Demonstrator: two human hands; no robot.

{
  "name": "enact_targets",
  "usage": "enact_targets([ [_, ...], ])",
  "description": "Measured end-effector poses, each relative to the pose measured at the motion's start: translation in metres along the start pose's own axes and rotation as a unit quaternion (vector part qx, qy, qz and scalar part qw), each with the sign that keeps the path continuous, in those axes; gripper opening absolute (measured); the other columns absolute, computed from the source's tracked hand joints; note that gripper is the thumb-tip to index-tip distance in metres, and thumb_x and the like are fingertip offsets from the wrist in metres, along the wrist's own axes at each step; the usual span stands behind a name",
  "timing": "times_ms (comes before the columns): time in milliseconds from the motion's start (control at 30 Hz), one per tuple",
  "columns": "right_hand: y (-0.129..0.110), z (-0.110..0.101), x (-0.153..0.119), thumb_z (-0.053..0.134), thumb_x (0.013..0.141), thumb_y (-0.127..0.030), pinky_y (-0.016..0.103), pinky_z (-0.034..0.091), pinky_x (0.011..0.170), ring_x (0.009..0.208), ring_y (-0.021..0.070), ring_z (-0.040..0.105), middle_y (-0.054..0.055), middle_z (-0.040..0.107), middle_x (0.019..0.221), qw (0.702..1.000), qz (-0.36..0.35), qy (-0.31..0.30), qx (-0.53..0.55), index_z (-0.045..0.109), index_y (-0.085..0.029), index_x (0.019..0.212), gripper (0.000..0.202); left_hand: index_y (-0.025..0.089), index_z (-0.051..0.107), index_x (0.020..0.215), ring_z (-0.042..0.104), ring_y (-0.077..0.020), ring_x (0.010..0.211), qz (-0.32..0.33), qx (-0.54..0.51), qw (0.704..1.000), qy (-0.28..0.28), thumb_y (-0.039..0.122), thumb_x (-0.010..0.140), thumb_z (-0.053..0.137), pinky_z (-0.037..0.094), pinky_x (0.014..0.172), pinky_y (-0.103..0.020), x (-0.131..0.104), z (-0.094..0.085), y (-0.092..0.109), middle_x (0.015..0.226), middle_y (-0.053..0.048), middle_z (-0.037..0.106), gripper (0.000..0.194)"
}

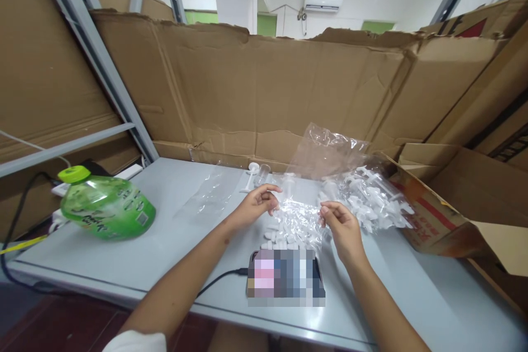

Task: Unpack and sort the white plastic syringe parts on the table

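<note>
While the green bottle (pixel 117 217) bears a square code (pixel 142 218) and blurred lettering (pixel 93 220), the clear bag (pixel 297 214) lies between the half-curled left hand (pixel 258 203) and right hand (pixel 343 226); whether either pinches it, I cannot tell.

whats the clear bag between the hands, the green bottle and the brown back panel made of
Clear bag: probably thin, glossy plastic film; see-through with crinkled highlights.
Green bottle: likely smooth, shiny plastic; looks translucent.
Back panel: apparently matte cardboard; creased, ragged top edge.
</note>
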State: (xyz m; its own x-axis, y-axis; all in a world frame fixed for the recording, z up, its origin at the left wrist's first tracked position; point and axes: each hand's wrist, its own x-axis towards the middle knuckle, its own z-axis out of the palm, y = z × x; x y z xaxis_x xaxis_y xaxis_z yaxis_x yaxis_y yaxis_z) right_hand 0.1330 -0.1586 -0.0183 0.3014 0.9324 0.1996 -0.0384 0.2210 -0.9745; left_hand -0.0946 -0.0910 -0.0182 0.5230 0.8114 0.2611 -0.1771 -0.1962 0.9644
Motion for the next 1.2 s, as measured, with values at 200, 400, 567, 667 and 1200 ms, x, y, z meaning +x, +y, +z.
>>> enact_targets([
  [200, -0.003, -0.004, 0.001, 0.068, 0.068, -0.038, 0.026, 0.04, 0.052, 0.049, 0.0109, 0.048, -0.003, 0.054, 0.054, 0.998, 0.03, -0.051, -0.019, 0.06, -0.018, 0.077, 0.023, 0.017, 0.055, 0.104, 0.056, -0.013, 0.069, -0.009, 0.056, 0.998, -0.007, 0.037, 0.076, 0.062, 0.042, 0.071, -0.027, -0.001, -0.003, -0.001, 0.076, -0.003, 0.06, 0.035],
  [400, -0.007, 0.003, -0.003, 0.066, 0.069, -0.043, 0.026, 0.042, 0.051, 0.048, 0.0115, 0.05, -0.002, 0.056, 0.057, 0.983, 0.056, -0.153, -0.084, 0.059, -0.019, 0.078, 0.027, 0.017, 0.054, 0.088, 0.056, -0.0118, 0.065, 0.006, 0.092, 0.992, 0.082, 0.042, 0.079, 0.056, 0.041, 0.063, -0.024, 0.004, -0.004, -0.008, 0.074, -0.001, 0.06, 0.027],
  [567, -0.006, 0.006, -0.004, 0.062, 0.072, -0.048, 0.027, 0.042, 0.053, 0.049, 0.011, 0.05, -0.001, 0.058, 0.065, 0.994, 0.012, -0.093, -0.064, 0.059, -0.02, 0.085, 0.03, 0.017, 0.051, 0.08, 0.054, -0.0101, 0.059, 0.008, 0.06, 0.996, 0.064, 0.039, 0.08, 0.056, 0.041, 0.061, -0.023, 0.004, -0.001, -0.008, 0.062, 0.002, 0.056, 0.023],
  [667, -0.006, 0.003, -0.002, 0.063, 0.072, -0.045, 0.026, 0.039, 0.051, 0.048, 0.0111, 0.048, -0.003, 0.053, 0.056, 0.997, 0.006, -0.064, -0.049, 0.058, -0.02, 0.078, 0.026, 0.016, 0.053, 0.081, 0.055, -0.0111, 0.061, -0.006, 0.057, 0.998, 0.028, 0.039, 0.079, 0.057, 0.042, 0.062, -0.024, 0.002, 0.001, -0.006, 0.063, 0.0, 0.058, 0.023],
  [1200, -0.005, 0.001, -0.001, 0.066, 0.069, -0.044, 0.024, 0.034, 0.049, 0.052, 0.0124, 0.052, -0.001, 0.058, 0.059, 0.981, 0.065, -0.163, -0.086, 0.057, -0.019, 0.079, 0.028, 0.017, 0.05, 0.075, 0.052, -0.0103, 0.055, -0.003, 0.09, 0.99, 0.105, 0.042, 0.08, 0.054, 0.037, 0.055, -0.022, 0.004, -0.007, -0.008, 0.058, 0.002, 0.057, 0.026],
])
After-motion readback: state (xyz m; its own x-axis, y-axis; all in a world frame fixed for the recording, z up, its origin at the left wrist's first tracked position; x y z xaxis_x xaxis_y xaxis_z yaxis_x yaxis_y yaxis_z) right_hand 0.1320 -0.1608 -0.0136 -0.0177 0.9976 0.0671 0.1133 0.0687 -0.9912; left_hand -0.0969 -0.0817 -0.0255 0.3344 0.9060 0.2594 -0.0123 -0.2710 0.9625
